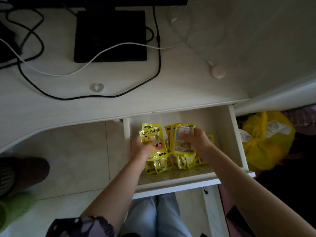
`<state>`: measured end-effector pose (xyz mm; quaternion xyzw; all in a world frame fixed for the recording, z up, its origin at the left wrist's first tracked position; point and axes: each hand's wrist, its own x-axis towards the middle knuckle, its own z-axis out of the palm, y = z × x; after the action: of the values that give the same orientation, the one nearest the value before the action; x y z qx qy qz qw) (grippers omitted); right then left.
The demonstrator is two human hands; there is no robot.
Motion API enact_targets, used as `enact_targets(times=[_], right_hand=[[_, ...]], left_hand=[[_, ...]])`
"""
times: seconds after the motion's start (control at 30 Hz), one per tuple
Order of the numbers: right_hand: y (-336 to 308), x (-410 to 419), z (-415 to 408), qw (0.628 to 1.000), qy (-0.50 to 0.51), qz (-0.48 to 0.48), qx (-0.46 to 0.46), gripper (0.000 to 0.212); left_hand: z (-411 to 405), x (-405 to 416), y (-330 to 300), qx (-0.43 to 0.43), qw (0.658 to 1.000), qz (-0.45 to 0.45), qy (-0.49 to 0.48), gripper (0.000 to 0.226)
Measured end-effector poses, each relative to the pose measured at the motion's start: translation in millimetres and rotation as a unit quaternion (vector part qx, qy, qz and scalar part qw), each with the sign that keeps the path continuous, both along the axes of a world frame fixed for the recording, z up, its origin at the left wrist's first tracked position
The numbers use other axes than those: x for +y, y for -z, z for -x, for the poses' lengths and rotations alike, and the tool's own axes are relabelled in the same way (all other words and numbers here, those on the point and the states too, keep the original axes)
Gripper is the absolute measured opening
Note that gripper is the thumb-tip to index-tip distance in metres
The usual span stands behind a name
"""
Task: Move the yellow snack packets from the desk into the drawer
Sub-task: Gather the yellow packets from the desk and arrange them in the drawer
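Observation:
The white drawer [188, 179] is pulled out under the desk [119, 106]. Inside it lie several yellow snack packets [186, 162] in a loose row along the bottom. My left hand [142, 147] is inside the drawer, fingers closed on a small bunch of yellow packets [153, 135] with a cartoon face on the front. My right hand [196, 138] grips another bunch of packets [183, 139], back label facing up, just above the ones lying in the drawer. No yellow packets show on the desk top.
On the desk stand a black monitor base [111, 36], black and white cables [159, 53], a round white puck [218, 71] and a small clear object [97, 87]. A tied yellow plastic bag [266, 144] sits right of the drawer. A dark shoe [20, 173] is on the floor at left.

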<state>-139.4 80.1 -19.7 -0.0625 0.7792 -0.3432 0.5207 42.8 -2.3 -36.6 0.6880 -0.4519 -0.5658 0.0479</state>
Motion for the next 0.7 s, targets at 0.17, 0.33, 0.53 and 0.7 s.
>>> enact_targets(times=[0.17, 0.33, 0.53, 0.7], right_hand=[[30, -24, 12, 0.998, -0.042, -0.003, -0.041, 0.03], [57, -32, 22, 0.997, -0.051, -0.024, -0.046, 0.022], [68, -32, 32, 0.993, -0.101, -0.065, 0.014, 0.023], [72, -27, 35, 0.988, -0.125, -0.079, 0.041, 0.037]], left_hand=[[12, -11, 24, 0.016, 0.999, -0.016, -0.031, 0.045], [23, -19, 44, 0.013, 0.996, -0.043, -0.075, 0.06], [21, -28, 61, -0.028, 0.995, -0.049, -0.081, 0.057], [22, -27, 59, -0.037, 0.998, -0.037, -0.036, 0.057]])
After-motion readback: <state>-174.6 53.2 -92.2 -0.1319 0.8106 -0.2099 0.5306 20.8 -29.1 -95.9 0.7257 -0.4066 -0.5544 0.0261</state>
